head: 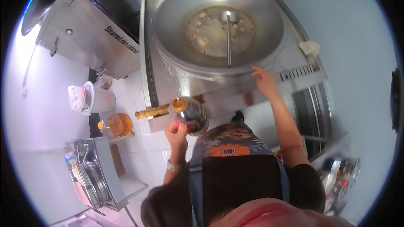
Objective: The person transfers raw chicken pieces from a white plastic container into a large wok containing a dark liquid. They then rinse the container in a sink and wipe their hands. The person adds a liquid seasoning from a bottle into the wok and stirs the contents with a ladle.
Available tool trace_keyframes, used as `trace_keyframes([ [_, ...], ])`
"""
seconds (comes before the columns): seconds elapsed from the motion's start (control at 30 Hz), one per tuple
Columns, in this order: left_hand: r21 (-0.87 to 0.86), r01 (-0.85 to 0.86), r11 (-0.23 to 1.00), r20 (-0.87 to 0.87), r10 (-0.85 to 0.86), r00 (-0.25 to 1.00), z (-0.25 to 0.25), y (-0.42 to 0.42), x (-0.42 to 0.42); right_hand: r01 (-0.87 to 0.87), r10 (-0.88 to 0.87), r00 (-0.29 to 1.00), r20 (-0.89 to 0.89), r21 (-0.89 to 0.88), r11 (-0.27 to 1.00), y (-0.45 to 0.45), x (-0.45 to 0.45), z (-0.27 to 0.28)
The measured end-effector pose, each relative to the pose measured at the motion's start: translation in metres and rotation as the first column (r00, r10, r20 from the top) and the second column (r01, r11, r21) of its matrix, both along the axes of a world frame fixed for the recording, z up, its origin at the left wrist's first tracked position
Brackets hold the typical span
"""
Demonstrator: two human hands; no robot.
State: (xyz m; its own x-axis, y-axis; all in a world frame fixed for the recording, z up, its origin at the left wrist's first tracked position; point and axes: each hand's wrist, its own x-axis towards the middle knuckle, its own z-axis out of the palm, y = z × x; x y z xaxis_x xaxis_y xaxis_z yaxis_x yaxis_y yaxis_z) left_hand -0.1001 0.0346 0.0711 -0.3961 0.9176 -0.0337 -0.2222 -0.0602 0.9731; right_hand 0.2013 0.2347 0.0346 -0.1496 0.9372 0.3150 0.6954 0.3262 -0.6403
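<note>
My left hand (177,134) grips a large clear plastic bottle of dark liquid (192,113) by its handle; the bottle's orange-brown cap faces the camera. It is in front of the stove's near edge. My right hand (261,77) has nothing in it, its fingers partly spread beside the near right rim of a big metal wok (170,37). Cloudy, bubbling liquid with pale pieces (206,34) covers the wok's bottom. A metal ladle (229,42) rests in the wok, its head in the liquid and its handle towards me.
A steel rice-steaming cabinet (91,31) stands at the left. Below it are a white bucket (105,99), a jug of amber liquid (120,125) and a rack with metal trays (110,176). A pale cloth (309,48) lies on the stove's right edge, beside a slotted grate (298,72).
</note>
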Motion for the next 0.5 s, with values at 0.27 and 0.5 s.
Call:
trace_keyframes([
  [0.27,-0.075,-0.362,0.929,0.1,0.368,0.924,-0.001,0.017,0.084,0.039,0.236,0.795,0.559,-0.435,0.899,0.149,-0.099,-0.054],
  [0.5,-0.089,-0.44,0.894,0.252,0.448,0.858,-0.006,0.02,0.117,0.237,0.218,0.683,0.697,-0.493,0.837,0.176,-0.116,-0.072],
])
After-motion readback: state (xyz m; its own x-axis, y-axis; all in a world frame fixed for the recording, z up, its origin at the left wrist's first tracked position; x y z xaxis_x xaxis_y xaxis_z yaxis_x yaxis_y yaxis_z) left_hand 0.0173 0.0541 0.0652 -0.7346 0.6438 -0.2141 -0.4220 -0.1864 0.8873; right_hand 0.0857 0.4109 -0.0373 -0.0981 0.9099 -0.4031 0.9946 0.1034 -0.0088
